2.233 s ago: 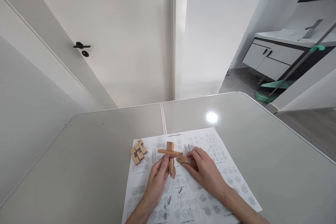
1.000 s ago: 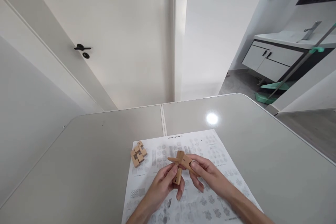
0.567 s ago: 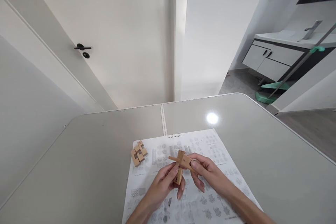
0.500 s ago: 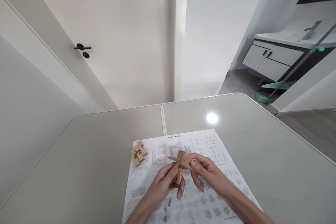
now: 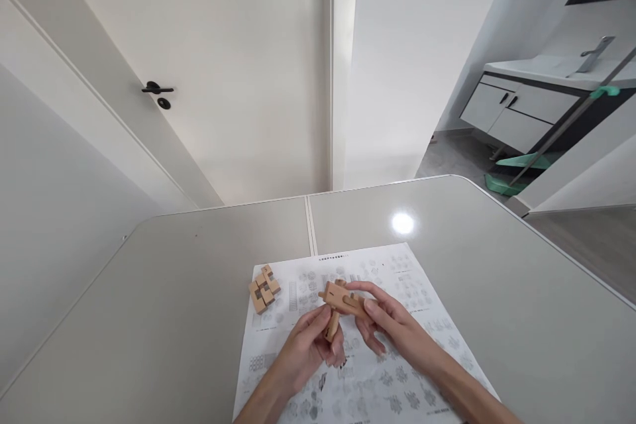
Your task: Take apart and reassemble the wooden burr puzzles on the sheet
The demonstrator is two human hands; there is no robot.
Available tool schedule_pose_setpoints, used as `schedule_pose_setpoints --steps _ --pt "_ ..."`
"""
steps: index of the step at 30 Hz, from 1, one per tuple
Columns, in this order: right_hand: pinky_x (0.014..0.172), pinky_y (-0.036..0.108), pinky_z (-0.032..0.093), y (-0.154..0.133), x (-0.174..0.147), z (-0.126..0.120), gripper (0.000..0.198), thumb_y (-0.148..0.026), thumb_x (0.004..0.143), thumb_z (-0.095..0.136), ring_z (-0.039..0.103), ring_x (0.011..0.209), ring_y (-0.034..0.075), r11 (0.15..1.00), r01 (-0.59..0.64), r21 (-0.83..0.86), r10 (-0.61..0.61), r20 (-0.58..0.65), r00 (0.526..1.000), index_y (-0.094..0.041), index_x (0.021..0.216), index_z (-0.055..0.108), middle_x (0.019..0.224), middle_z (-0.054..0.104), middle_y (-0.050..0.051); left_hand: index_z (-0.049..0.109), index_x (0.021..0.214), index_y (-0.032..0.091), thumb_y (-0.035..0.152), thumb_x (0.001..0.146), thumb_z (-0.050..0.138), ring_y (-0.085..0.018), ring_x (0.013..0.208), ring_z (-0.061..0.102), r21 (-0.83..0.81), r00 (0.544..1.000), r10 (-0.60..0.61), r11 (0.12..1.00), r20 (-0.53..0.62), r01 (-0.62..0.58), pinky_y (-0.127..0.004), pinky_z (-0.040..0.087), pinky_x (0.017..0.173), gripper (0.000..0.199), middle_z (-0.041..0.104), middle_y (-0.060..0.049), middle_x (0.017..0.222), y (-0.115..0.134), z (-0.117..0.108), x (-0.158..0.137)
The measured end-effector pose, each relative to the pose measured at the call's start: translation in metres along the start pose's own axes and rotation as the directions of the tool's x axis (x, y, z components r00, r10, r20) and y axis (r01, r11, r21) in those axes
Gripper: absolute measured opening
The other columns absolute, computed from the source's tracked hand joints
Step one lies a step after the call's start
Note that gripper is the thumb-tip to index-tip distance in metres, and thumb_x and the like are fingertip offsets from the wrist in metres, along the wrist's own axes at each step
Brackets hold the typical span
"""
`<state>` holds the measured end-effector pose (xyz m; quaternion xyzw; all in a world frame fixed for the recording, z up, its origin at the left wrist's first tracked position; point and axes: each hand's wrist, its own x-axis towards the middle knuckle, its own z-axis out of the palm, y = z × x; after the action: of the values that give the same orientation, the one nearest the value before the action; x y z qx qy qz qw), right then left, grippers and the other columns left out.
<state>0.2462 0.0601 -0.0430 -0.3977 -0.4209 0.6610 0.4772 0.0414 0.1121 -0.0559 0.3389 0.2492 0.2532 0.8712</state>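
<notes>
Joined wooden puzzle pieces (image 5: pixel 344 299) are held between my hands above a printed sheet (image 5: pixel 422 331). My left hand (image 5: pixel 305 348) pinches the lower, upright piece, which carries a dark mark. With thumb and fingers, my right hand (image 5: pixel 387 318) grips the right end of the notched bar lying across the top. A thin stick end shows at the bar's left. Where the pieces meet is partly hidden by my fingers. More notched wooden puzzle pieces (image 5: pixel 264 289) lie in a cluster at the sheet's upper left corner, apart from both hands.
The sheet rests on a light grey table (image 5: pixel 163 318) with a seam (image 5: pixel 311 225) running away from me. Beyond its far edge stands a white door with a black handle (image 5: pixel 157 88). At the right are a sink cabinet (image 5: pixel 521 106) and a green dustpan (image 5: pixel 504 184).
The crossing bar has turned in my hands, so its notched side now shows. The lower piece is tilted differently. The cluster on the sheet has stayed put.
</notes>
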Motion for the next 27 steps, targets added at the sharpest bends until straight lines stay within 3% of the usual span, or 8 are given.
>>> schedule_pose_setpoints --steps 5,11,14,16,20,27 --pt "0.053 0.026 0.038 -0.001 0.003 0.003 0.042 -0.054 0.100 0.055 0.049 0.052 0.010 1.000 0.015 0.026 -0.014 -0.022 1.000 -0.023 0.128 0.051 0.076 0.058 -0.003 0.057 0.080 0.016 0.041 0.101 0.056 -0.007 0.048 0.034 -0.050 0.999 0.047 0.998 -0.026 -0.048 -0.025 0.041 0.056 0.033 0.050 0.003 0.062 0.003 0.002 0.000" --pt "0.053 0.027 0.039 0.004 0.005 0.004 0.040 -0.059 0.101 0.048 0.056 0.060 0.013 1.000 0.009 -0.013 -0.009 -0.043 0.999 -0.022 0.115 0.054 0.086 0.062 0.002 0.060 0.085 0.015 0.047 0.101 0.053 -0.007 0.047 0.034 0.055 0.999 0.023 0.998 -0.045 -0.020 -0.026 0.044 0.054 0.036 0.050 0.003 0.064 0.001 0.007 0.000" --pt "0.052 0.027 0.038 0.007 0.006 0.003 0.041 -0.060 0.098 0.053 0.055 0.057 0.012 0.999 0.022 -0.048 -0.024 -0.038 0.999 -0.022 0.114 0.053 0.084 0.062 0.001 0.062 0.097 0.016 0.049 0.101 0.054 -0.007 0.046 0.035 0.088 0.998 0.038 0.996 -0.053 -0.033 -0.027 0.046 0.055 0.033 0.050 0.004 0.063 -0.001 0.007 0.000" --pt "0.052 0.026 0.038 0.008 0.006 0.002 0.040 -0.059 0.099 0.053 0.055 0.056 0.011 0.998 0.029 -0.055 -0.031 -0.032 0.999 -0.023 0.115 0.053 0.083 0.062 0.000 0.059 0.116 0.019 0.049 0.101 0.055 -0.006 0.045 0.035 0.091 0.997 0.045 0.995 -0.059 -0.040 -0.027 0.047 0.055 0.034 0.052 0.005 0.064 -0.001 0.007 -0.001" --pt "0.052 0.025 0.037 0.009 0.006 0.001 0.035 -0.056 0.100 0.052 0.055 0.055 0.010 0.998 0.034 -0.061 -0.035 -0.013 0.999 -0.024 0.114 0.054 0.084 0.062 -0.001 0.033 0.147 0.028 0.049 0.101 0.055 -0.007 0.044 0.037 0.079 0.998 0.045 0.996 -0.053 -0.041 -0.026 0.048 0.054 0.056 0.056 0.005 0.065 0.000 0.008 -0.002" --pt "0.050 0.025 0.034 0.011 0.007 0.005 0.039 -0.060 0.099 0.052 0.054 0.051 0.009 0.991 0.037 -0.125 -0.041 -0.027 0.999 -0.022 0.109 0.056 0.082 0.063 -0.001 0.025 0.154 0.027 0.047 0.102 0.054 -0.007 0.045 0.037 0.097 0.997 0.059 0.994 -0.041 -0.055 -0.028 0.049 0.056 0.064 0.053 0.006 0.065 -0.004 0.007 -0.001"
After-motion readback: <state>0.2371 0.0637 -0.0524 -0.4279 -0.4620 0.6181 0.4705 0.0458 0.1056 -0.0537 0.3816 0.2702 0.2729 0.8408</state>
